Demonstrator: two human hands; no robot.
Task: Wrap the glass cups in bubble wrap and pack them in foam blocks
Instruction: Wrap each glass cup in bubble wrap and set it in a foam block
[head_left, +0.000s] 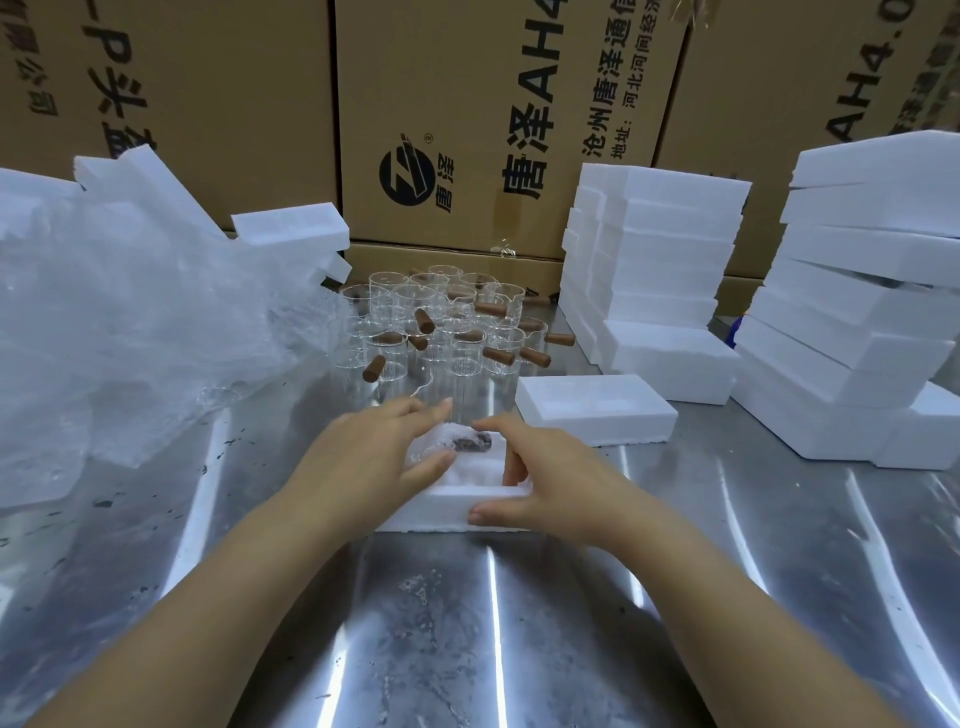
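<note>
White moulded foam block (431, 512) sits near-centre on the steel counter (519, 649), holding a bubble-wrapped glass cup with brown handle (460, 441). Left hand (363, 462) rests straight-fingered on the wrap; right hand (550, 483) pinches the block's near wall. Likely light, fragile, slippery: cradle the padded body.

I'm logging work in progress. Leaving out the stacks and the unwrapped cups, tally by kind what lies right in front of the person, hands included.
Hands: 2, left hand and right hand
White foam block under them: 1
Bubble-wrapped glass cup lying in it: 1
Single white foam block lying flat to the right: 1
Total: 5
</note>
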